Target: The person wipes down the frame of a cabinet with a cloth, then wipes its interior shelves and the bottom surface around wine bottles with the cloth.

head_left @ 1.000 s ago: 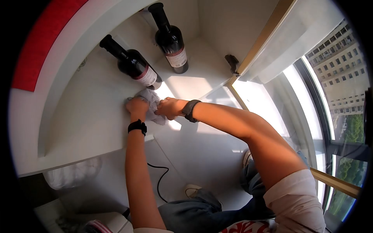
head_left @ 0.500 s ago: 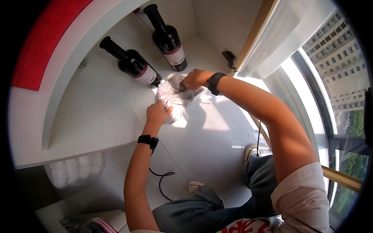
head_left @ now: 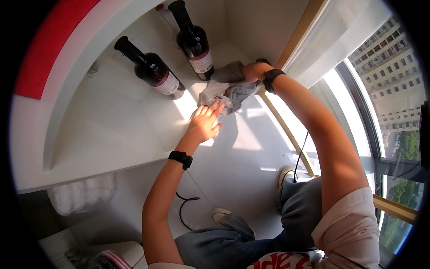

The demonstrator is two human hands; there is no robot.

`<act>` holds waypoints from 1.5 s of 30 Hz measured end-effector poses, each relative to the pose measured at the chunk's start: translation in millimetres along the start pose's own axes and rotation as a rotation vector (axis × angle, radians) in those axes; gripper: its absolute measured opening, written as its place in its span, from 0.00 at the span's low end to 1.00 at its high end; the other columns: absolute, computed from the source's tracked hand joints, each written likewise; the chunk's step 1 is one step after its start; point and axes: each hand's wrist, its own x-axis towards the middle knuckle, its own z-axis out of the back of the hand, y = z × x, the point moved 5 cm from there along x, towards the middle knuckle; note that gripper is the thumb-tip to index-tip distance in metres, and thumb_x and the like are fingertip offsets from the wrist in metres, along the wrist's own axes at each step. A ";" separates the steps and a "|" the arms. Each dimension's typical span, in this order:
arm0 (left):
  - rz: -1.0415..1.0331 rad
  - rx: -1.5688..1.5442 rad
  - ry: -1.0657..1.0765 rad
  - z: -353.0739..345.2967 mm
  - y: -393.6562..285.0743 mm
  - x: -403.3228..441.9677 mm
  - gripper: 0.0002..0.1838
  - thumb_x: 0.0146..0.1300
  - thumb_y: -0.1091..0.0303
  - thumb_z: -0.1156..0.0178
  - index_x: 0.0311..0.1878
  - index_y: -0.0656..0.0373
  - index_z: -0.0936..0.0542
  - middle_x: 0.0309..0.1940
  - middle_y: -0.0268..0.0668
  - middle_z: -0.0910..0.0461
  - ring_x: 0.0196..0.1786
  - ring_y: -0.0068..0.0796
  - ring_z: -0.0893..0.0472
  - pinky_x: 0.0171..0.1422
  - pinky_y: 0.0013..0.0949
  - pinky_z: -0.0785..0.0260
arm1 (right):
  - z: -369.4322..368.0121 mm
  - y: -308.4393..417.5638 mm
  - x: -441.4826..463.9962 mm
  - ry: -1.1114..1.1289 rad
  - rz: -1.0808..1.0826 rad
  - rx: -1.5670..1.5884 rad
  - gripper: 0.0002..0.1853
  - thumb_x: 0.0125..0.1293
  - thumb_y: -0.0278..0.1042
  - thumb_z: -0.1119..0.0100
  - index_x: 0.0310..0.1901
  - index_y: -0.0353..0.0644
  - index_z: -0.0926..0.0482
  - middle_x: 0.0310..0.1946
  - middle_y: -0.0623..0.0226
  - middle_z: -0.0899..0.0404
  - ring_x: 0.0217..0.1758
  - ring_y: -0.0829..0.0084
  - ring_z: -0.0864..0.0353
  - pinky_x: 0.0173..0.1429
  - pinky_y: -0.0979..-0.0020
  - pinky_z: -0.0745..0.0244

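Note:
A grey cloth (head_left: 226, 92) lies bunched on the white shelf, partly in sunlight. My right hand (head_left: 256, 71) is closed on its far right part, close to the wooden frame; the fingertips are partly hidden. At the cloth's near edge, my left hand (head_left: 206, 122) lies flat with fingers stretched out, their tips touching the fabric. Just behind the cloth stands a dark wine bottle (head_left: 195, 47) with a pink and white label. A second wine bottle (head_left: 154, 74) stands to its left, apart from both hands.
The shelf (head_left: 112, 130) has a curved white side panel with a red sheet (head_left: 53, 45) on it. A wooden frame edge (head_left: 301, 31) and a sheer curtain (head_left: 333, 40) border the right side, by the window. A black cable (head_left: 182, 208) hangs below.
My right hand has moved right toward the wooden frame, drawing the cloth along. My left hand has shifted right, and its fingers have gone from gripping the cloth to lying flat.

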 end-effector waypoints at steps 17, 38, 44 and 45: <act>0.340 0.234 0.189 -20.7 28.8 31.9 0.25 0.51 0.60 0.41 0.51 0.61 0.32 0.50 0.45 0.30 0.48 0.43 0.28 0.52 0.38 0.36 | -16.8 31.8 9.6 -0.205 0.048 -0.131 0.13 0.45 0.34 0.41 0.36 0.43 0.18 0.35 0.63 0.19 0.41 0.62 0.20 0.41 0.64 0.26; 0.956 0.545 0.524 33.6 131.2 -89.6 0.13 0.54 0.64 0.46 0.42 0.56 0.21 0.44 0.39 0.24 0.49 0.39 0.24 0.51 0.37 0.35 | -31.6 192.4 -22.8 -0.397 0.601 -0.129 0.22 0.46 0.28 0.48 0.47 0.36 0.32 0.24 0.61 0.22 0.31 0.62 0.20 0.34 0.67 0.27; 0.729 0.607 0.347 25.2 124.4 -77.4 0.25 0.52 0.64 0.46 0.56 0.55 0.32 0.51 0.46 0.31 0.55 0.43 0.32 0.59 0.41 0.45 | -51.1 180.5 -8.1 -0.544 0.581 -0.020 0.22 0.51 0.25 0.52 0.50 0.35 0.40 0.23 0.58 0.23 0.25 0.60 0.21 0.29 0.63 0.28; 0.706 0.545 0.339 24.2 116.7 -69.4 0.26 0.52 0.64 0.46 0.58 0.54 0.34 0.51 0.46 0.31 0.55 0.43 0.32 0.58 0.42 0.45 | -58.1 180.2 -3.1 -0.480 0.546 -0.097 0.20 0.53 0.26 0.53 0.49 0.36 0.39 0.23 0.59 0.23 0.25 0.62 0.21 0.29 0.63 0.28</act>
